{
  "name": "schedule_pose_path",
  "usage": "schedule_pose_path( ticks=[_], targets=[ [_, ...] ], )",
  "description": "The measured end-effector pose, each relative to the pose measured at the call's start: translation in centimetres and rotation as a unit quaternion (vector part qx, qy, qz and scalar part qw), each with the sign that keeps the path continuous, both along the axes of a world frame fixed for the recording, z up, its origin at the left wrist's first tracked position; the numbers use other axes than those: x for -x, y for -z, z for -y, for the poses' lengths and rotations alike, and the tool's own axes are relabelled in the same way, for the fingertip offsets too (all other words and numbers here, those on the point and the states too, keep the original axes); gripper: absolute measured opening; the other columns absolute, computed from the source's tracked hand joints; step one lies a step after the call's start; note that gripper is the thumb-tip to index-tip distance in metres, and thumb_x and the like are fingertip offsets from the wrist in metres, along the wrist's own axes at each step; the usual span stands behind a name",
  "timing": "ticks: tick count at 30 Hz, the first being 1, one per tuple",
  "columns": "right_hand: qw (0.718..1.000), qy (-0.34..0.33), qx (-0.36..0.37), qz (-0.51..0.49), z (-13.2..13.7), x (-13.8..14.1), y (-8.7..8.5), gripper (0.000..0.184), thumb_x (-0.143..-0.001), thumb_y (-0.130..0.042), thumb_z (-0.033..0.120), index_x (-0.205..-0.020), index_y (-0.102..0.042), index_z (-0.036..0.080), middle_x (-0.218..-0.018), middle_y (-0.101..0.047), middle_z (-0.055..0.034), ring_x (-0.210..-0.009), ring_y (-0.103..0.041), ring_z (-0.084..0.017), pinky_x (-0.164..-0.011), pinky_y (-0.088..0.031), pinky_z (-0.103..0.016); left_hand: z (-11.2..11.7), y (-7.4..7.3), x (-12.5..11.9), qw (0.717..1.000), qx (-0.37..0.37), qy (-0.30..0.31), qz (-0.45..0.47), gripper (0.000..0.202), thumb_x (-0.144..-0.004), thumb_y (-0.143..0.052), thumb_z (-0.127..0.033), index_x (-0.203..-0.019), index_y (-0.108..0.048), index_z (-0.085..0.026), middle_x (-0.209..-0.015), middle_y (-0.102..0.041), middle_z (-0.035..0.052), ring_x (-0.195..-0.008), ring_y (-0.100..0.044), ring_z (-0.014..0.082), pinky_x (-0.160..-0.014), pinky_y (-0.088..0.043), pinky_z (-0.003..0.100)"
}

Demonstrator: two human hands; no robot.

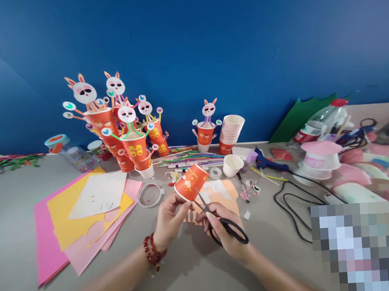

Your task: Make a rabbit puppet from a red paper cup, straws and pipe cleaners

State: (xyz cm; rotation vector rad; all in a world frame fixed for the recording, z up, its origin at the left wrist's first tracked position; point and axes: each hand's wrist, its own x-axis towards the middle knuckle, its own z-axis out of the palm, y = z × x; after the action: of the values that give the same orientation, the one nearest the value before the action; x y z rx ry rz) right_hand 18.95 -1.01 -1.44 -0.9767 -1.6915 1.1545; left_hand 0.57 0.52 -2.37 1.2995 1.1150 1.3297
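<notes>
My left hand (168, 218) pinches the base of a red paper cup (192, 181) with gold print, held tilted above the grey table (18, 226). My right hand (224, 229) grips black-handled scissors (218, 218), whose blade tips touch the cup's lower side. A red bead bracelet circles my left wrist. Beneath the hands lie orange and white paper cut-outs (217, 192).
Finished rabbit cup figures (127, 123) cluster at the back left, one more (206, 129) beside a stack of cups (230, 132). Pink, yellow and white sheets (86, 209) lie left. A tape ring (148, 195), straws, a white cup (231, 165), a blue glue gun (268, 162) and its black cable (293, 205) lie right.
</notes>
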Motion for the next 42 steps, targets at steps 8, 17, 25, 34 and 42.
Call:
schedule_pose_path(
  ticks=[8, 17, 25, 34, 42],
  targets=[
    [0.998, 0.014, -0.050, 0.035, -0.1, -0.1, 0.1, 0.025, -0.100, -0.043, 0.033, -0.094, -0.064, 0.020, -0.075, -0.066, -0.0027, -0.065, -0.064, -0.015, -0.061, -0.048, -0.024, -0.5, 0.9, -0.5, 0.972, 0.094, 0.047, 0.211, 0.021, -0.083, -0.071, -0.034, -0.091, -0.065, -0.016, -0.084, -0.067, 0.0020, -0.073, -0.063, 0.0133, -0.073, -0.050, 0.027],
    [0.979, -0.047, -0.182, 0.073, -0.8, -0.7, -1.8, 0.017, -0.094, -0.046, 0.021, -0.086, -0.061, 0.022, -0.076, -0.072, -0.0030, -0.065, -0.066, -0.015, -0.065, -0.050, -0.026, -3.2, 0.0, 3.4, 0.974, 0.016, 0.150, 0.166, 0.065, -0.072, -0.078, -0.049, -0.128, -0.058, -0.023, -0.134, -0.058, 0.0114, -0.126, -0.051, 0.0322, -0.104, -0.042, 0.042],
    [0.990, -0.041, -0.125, 0.053, -0.5, -0.9, -1.3, 0.021, -0.092, -0.046, 0.021, -0.081, -0.064, 0.021, -0.073, -0.071, -0.0021, -0.062, -0.065, -0.014, -0.063, -0.049, -0.025, -3.0, 1.2, 4.4, 0.977, 0.015, 0.198, 0.081, 0.068, -0.071, -0.082, -0.033, -0.131, -0.054, -0.020, -0.126, -0.064, 0.0128, -0.114, -0.060, 0.0318, -0.097, -0.048, 0.042],
    [0.984, -0.018, 0.141, -0.106, 0.0, -0.5, -1.0, 0.030, -0.093, -0.051, 0.039, -0.077, -0.063, 0.017, -0.073, -0.072, -0.0056, -0.055, -0.060, -0.014, -0.053, -0.044, -0.024, -2.4, 2.4, 4.2, 0.995, -0.058, 0.080, -0.023, 0.075, -0.066, -0.085, -0.036, -0.131, -0.052, -0.019, -0.126, -0.061, 0.0153, -0.121, -0.054, 0.0366, -0.103, -0.043, 0.049],
    [0.927, 0.021, 0.274, -0.257, -0.6, 0.4, -1.2, 0.032, -0.084, -0.062, 0.046, -0.070, -0.051, 0.019, -0.064, -0.071, -0.0055, -0.042, -0.053, -0.011, -0.037, -0.030, -0.020, -2.1, 0.4, 3.1, 0.985, -0.143, 0.049, -0.084, 0.063, -0.065, -0.085, -0.026, -0.120, -0.056, -0.020, -0.119, -0.065, 0.0155, -0.123, -0.054, 0.0356, -0.110, -0.037, 0.054]
  ],
)
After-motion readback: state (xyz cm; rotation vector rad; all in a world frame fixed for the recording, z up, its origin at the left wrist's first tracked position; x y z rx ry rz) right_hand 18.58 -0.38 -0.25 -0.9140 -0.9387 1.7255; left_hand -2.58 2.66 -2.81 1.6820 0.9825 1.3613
